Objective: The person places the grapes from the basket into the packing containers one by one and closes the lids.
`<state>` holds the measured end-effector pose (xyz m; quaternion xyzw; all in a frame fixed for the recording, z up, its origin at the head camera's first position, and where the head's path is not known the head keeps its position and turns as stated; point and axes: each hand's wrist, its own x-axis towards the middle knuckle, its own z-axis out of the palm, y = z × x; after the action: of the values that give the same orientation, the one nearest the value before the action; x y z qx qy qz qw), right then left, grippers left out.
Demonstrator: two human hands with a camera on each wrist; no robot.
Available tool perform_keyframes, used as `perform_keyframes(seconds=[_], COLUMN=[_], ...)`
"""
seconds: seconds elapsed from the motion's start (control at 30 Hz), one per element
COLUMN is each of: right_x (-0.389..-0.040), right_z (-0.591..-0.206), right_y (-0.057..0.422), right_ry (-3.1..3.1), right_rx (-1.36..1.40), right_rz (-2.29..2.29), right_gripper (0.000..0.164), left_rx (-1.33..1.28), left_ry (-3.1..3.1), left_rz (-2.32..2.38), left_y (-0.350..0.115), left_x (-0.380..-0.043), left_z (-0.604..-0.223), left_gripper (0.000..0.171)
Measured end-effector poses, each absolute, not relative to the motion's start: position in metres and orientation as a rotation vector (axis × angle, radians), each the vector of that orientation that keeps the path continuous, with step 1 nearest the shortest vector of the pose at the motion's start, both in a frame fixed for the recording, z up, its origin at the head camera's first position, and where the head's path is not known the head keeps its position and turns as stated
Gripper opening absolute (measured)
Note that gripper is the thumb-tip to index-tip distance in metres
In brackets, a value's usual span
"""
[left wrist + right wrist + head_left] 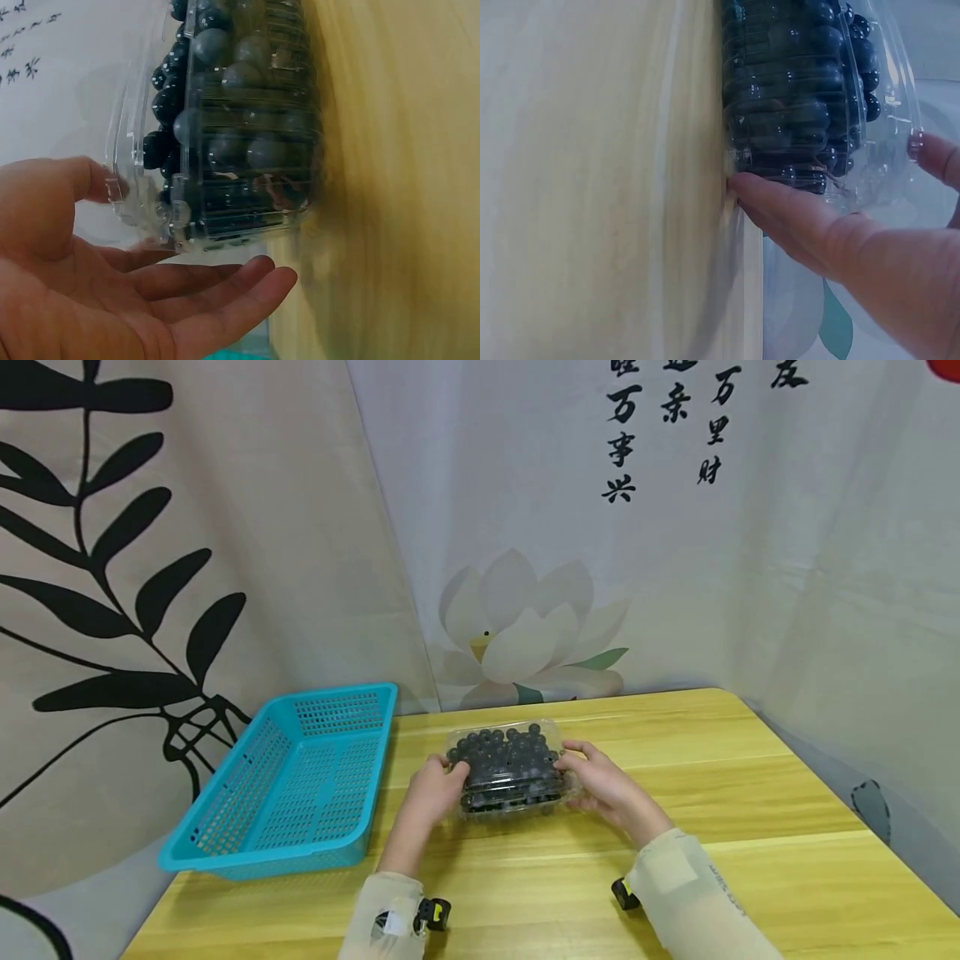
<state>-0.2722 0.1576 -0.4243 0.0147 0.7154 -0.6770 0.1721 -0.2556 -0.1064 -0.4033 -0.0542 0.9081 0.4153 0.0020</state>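
A clear plastic clamshell box (512, 802) full of round, dark grapes (501, 752) sits between the two hands over the table. At its left end, the left hand (441, 783) pinches the clear rim; in the left wrist view the thumb presses the rim and the other fingers (232, 307) extend beneath that end. The right hand (603, 785) holds the opposite end. Its thumb (934, 156) is at the lid's edge and its fingers lie along the lower side, fingertips near the tabletop in the right wrist view.
A blue perforated plastic basket (360, 843) stands left of the box, reaching past the left edge of the wooden table (750, 877). Behind the table hangs a pale curtain (525, 485) printed with a lotus, black leaves and writing. Both wrists carry small black cameras.
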Motion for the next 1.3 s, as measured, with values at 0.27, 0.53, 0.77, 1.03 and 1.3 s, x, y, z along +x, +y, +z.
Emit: perform_keyframes(seconds=[0.27,0.53,0.77,1.03,1.3], right_x=[-0.272,-0.270,-0.269,-0.269,-0.266], right_z=[-0.426,-0.427,-0.434,-0.430,-0.426], right_y=[0.157,0.157,0.160,0.166,0.171], right_ry=[2.025,2.007,1.999,2.006,2.082], right_rx=[0.048,0.064,0.061,0.068,0.041], right_rz=[-1.931,-1.949,-1.969,-1.938,-1.811], right_gripper=[0.069,0.071,0.068,0.067,0.061], left_rx=[-0.180,-0.190,-0.166,-0.056,-0.115], left_ry=[2.861,2.862,2.865,2.834,2.520], left_rz=[1.200,1.194,1.181,1.238,1.434], left_y=[-0.108,-0.107,-0.107,-0.121,-0.129], left_x=[-0.260,-0.257,-0.253,-0.251,-0.243], left_z=[-0.409,-0.408,-0.407,-0.406,-0.406], left_gripper=[0.057,0.056,0.056,0.058,0.071])
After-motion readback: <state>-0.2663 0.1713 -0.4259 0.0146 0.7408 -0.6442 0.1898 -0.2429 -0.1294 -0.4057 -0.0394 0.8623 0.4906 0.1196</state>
